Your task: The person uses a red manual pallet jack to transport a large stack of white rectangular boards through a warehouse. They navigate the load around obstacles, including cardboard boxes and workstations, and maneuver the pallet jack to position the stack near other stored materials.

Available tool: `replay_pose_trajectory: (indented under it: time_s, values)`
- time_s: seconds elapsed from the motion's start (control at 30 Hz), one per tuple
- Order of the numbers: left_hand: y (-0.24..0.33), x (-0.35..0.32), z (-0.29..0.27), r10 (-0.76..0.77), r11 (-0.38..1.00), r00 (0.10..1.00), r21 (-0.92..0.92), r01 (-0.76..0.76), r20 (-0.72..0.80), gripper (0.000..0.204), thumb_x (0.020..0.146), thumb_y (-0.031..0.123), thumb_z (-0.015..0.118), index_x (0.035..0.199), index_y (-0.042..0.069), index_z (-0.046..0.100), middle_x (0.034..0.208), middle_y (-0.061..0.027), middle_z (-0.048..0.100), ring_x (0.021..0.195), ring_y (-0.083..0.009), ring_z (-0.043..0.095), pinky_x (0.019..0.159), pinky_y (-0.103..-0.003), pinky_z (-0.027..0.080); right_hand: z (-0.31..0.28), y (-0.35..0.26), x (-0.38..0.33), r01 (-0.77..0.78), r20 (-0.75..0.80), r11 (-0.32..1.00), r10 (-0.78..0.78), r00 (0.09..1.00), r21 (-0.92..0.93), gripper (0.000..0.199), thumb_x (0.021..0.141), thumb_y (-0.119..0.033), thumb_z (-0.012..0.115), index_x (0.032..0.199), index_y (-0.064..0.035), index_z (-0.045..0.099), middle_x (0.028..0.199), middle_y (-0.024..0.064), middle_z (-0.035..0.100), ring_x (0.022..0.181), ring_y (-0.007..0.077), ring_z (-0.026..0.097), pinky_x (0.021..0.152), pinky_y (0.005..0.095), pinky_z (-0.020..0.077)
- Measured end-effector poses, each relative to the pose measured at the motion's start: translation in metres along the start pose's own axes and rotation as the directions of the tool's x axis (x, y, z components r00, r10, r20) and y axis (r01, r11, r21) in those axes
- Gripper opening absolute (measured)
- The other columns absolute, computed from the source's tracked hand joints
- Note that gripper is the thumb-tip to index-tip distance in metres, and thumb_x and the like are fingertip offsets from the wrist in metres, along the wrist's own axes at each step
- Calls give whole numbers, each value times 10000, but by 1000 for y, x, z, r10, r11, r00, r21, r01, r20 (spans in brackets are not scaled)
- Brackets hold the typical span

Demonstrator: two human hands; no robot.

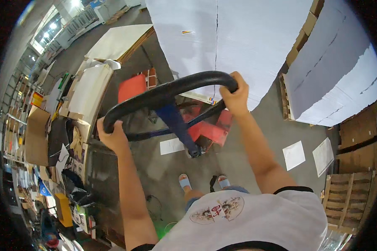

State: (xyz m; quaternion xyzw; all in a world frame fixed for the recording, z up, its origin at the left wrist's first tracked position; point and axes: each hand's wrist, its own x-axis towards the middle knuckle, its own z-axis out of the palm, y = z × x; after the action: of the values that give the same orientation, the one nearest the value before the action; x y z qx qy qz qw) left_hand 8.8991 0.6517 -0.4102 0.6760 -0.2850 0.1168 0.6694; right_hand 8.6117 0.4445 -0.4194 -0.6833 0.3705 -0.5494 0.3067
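A black loop handle (167,90) of a pallet jack stretches across the middle of the view, on a dark blue shaft (176,123) that runs down to a red pump body (207,129). My left hand (112,136) grips the handle's left end. My right hand (235,94) grips its right end near the top bend. Both arms reach up from the lower edge. Beyond the handle lies a big stack of white sheets (234,37), with the jack's red frame partly under it.
A second stack of white sheets (335,75) on a wooden pallet sits to the right, with an empty pallet (347,201) below it. Cardboard stacks (92,83) and cluttered boxes (37,138) line the left. Loose white papers (294,154) lie on the grey floor.
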Motion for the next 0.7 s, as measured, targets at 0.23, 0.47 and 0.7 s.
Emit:
replay_pose_trajectory:
  time_s: [0.23,0.47,0.7]
  values:
    - [-48,85,61,147,987,955,-95,-126,257,188,696,-30,610,874,18,574,792,-13,570,734,-118,542,714,-257,449,35,-9,0,-78,-269,986,36,962,-147,126,677,-36,631,757,-33,533,592,44,465,556,125,445,530,300,394]
    - [-87,157,151,110,971,880,-239,4,463,176,697,-31,601,860,14,551,764,-22,549,742,-118,532,733,-267,448,73,-19,1,-164,-490,940,-5,871,-300,126,675,-47,623,744,-19,521,591,87,478,553,177,477,546,319,420]
    - [-94,170,236,108,949,876,-312,51,470,249,694,-40,639,935,10,603,848,-53,608,792,-166,570,746,-306,468,70,3,35,-176,-495,924,-16,869,-339,152,649,-57,634,762,-34,535,623,106,495,565,216,503,555,338,428]
